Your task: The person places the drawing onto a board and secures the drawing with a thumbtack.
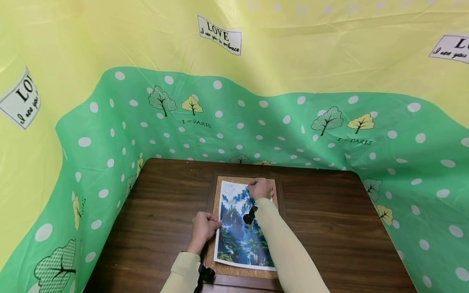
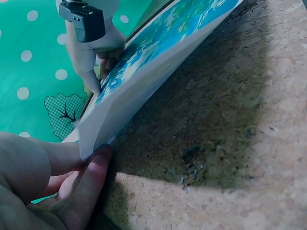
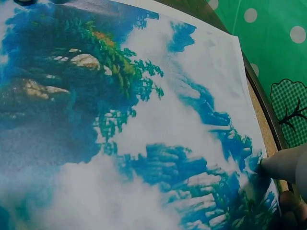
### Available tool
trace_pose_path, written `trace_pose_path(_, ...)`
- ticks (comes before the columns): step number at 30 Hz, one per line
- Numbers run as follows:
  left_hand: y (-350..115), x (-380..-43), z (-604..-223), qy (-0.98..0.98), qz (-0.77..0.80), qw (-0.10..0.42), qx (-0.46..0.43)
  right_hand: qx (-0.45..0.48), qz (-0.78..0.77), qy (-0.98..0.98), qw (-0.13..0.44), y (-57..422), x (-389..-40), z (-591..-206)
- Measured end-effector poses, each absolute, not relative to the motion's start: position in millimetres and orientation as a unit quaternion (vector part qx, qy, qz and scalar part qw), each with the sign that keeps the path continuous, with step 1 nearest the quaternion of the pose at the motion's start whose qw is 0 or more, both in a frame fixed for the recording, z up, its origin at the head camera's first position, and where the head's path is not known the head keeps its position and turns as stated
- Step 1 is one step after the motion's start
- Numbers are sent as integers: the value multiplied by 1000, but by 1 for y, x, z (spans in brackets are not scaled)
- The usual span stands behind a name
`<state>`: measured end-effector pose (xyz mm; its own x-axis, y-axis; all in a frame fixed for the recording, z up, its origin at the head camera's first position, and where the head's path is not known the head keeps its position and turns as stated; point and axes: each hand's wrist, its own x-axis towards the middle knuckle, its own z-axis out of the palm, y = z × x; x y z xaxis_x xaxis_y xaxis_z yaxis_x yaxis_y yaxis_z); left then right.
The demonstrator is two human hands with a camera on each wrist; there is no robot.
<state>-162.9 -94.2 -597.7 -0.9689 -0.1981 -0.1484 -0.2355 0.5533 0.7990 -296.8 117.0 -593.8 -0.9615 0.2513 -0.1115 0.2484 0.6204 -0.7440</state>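
A printed landscape picture (image 1: 234,236), with blue mountains, trees and waterfalls on white paper, lies over a cork board (image 1: 242,272) in the head view. My left hand (image 1: 203,228) pinches its left edge between thumb and fingers. From the left wrist, the paper's white underside (image 2: 144,103) shows, raised at a slant above the cork surface (image 2: 283,120). At the far end, my right hand (image 1: 261,188) pinches the upper right edge. The right wrist view has the thumb (image 3: 285,164) on the printed face, with curled fingers (image 3: 289,206) at the paper's edge.
The cork board sits on a dark brown wooden table (image 1: 329,228), within a darker border. A green and yellow curtain (image 1: 256,118) with dots and trees encloses the table's back and sides. Small black wrist cameras (image 1: 250,215) are strapped to both sleeves.
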Motion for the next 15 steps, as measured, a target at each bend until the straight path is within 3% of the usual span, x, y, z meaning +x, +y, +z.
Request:
trace_pose_path(6, -94, -161, -599, 886, 448, 20, -121, -152, 403, -902, -14, 116, -295, -592)
trace_pose_path(15, -92, -163, -596, 896, 428, 18, -121, -120, 418, -899, 47, 117, -291, -604)
